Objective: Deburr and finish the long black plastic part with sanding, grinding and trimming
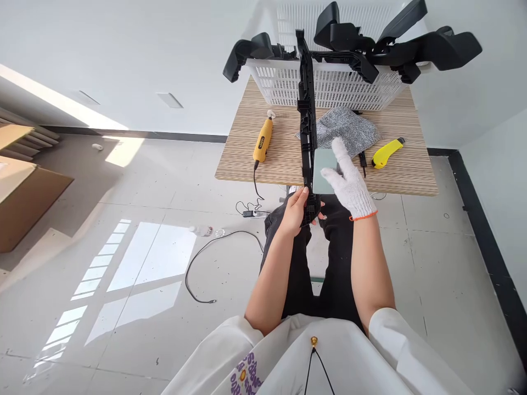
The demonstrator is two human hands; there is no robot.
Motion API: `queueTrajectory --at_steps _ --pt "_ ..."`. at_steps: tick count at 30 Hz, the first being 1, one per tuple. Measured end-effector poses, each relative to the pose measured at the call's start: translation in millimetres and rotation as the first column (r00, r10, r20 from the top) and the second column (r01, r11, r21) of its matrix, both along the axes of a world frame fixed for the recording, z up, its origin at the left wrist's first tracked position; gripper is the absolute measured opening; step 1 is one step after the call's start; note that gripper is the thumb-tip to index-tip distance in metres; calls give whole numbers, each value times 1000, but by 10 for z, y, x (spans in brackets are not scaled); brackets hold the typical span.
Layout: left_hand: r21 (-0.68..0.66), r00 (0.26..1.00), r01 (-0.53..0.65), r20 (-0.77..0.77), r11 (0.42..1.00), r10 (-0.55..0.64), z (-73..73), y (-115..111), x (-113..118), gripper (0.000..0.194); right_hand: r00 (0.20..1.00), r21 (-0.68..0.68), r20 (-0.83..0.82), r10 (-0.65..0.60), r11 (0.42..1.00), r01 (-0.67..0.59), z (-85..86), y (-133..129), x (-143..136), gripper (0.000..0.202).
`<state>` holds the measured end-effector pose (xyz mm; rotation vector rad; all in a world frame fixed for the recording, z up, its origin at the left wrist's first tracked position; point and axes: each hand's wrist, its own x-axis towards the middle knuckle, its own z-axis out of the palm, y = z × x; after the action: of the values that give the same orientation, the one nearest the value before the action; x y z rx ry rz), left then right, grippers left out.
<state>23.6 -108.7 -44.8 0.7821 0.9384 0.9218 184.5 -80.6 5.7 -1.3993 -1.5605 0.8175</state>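
**Left hand gripping the long black part, gloved right hand holding a pad beside it**

Left hand (295, 211), bare: closed around the near end of the long black part (307, 104), thumb on top, some fingertips showing past the far side. Part runs straight forward from that grip, over the table (236, 159), far end up in front of the basket (280, 85).

Right hand (349, 184), white knit glove, orange cuff: closed on a pale green pad (323, 174). Thumb lies on its face, one finger points forward, remaining fingers hidden. Pad is just ahead and right of the left grip, right beside the part; can't tell if it touches.

Ahead-left of the left grip: yellow rotary tool (263, 140) on the table, cord trailing back toward a black adapter (249, 214), which is on the floor left of the grip.

Ahead of the right grip: grey cloth (349, 129). Ahead-right: yellow cutter (387, 153). Between those two, a thin black tool (363, 163).

Farthest ahead: more black parts (411, 52) on the basket, some jutting past its rim.
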Motion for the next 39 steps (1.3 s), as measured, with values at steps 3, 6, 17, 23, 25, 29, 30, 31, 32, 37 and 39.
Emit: queueTrajectory --at_steps 3,6,17,23,25,29,30,31,32,37,39 --pt "-26 1000 15 -17 1000 -15 13 -4 -2 35 1000 -39 -3 19 999 -19 -21 -2 3 75" --pt "-1 999 19 -30 1000 -19 25 -7 -1 39 985 19 -46 -165 986 166 -58 6 22 74" --pt "10 999 39 -30 999 -38 19 -5 0 45 988 -7 26 -155 988 155 -44 23 40 65" --pt "16 999 33 -29 999 -33 8 2 0 45 950 60 -28 -312 948 313 -46 38 -7 61" --pt "13 999 41 -24 999 -41 -1 6 0 46 982 8 -56 -179 984 180 -57 44 -11 58" --pt "18 999 18 -33 1000 -17 -19 8 1 47 960 -14 -41 -277 961 277 -32 29 -18 52" --pt "21 999 24 -32 999 -23 -20 7 1 47 936 10 -79 -344 938 346 -16 24 -17 51" --pt "22 999 33 -30 999 -32 -19 6 1 47 922 9 -131 -364 930 368 1 20 -15 50" --pt "23 999 43 -26 999 -42 -17 4 0 47 927 -25 -177 -329 944 330 16 17 -10 48" --pt "28 999 38 -26 999 -37 8 -3 0 45 930 -149 -150 -335 938 314 31 26 20 41" --pt "24 998 51 -29 998 -50 20 -8 0 45 899 -124 -172 -403 914 386 17 30 13 43"
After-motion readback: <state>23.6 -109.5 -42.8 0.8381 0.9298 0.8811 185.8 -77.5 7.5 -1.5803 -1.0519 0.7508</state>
